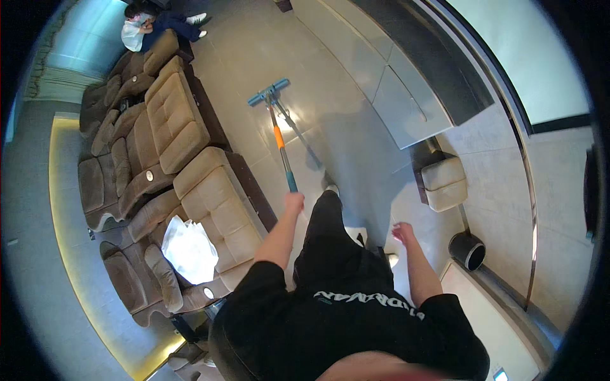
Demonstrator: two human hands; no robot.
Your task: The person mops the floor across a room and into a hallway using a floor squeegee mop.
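My left hand (293,202) is closed round the teal grip end of a mop (279,138). Its pole has an orange section and slants away from me across the tiles. At the far end, the wide blue mop head (268,93) rests on the floor. My right hand (401,233) hangs out at my right side, away from the mop, with loosely bent fingers and nothing visible in it.
Brown padded recliners (178,120) line the left, with a white plastic bag (189,249) on one. A person (155,28) sits at the far end. On the right are a grey cabinet (406,105), a beige stool (443,184) and a black bin (467,251).
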